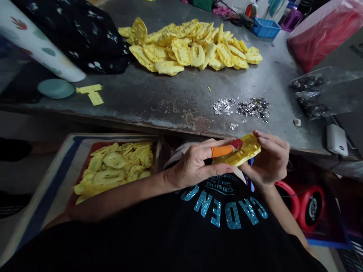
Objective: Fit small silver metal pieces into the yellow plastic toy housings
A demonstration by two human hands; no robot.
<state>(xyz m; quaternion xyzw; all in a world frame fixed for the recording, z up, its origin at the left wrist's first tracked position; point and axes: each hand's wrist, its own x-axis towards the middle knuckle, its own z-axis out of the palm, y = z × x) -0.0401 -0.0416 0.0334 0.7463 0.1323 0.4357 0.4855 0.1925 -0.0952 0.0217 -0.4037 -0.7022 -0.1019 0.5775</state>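
Between my two hands, over my lap by the table's front edge, I hold one yellow moulded plastic part (246, 148), tilted, with raised ridges on its inner side. My left hand (198, 162) grips its left end; an orange sleeve covers one finger, with red at the tip pressed on the part. My right hand (270, 156) is closed round the right end, thumb below and fingers above. Just beyond the hands, small shiny metal pieces (253, 108) lie in loose piles on the table.
A long heap of yellow parts (181, 51) lies across the metal table (170, 109). More yellow parts fill a red tray (95, 148) at lower left. Clear bags of metal pieces (312, 94), a white device (337, 139) and a blue basket (266, 28) stand on the right.
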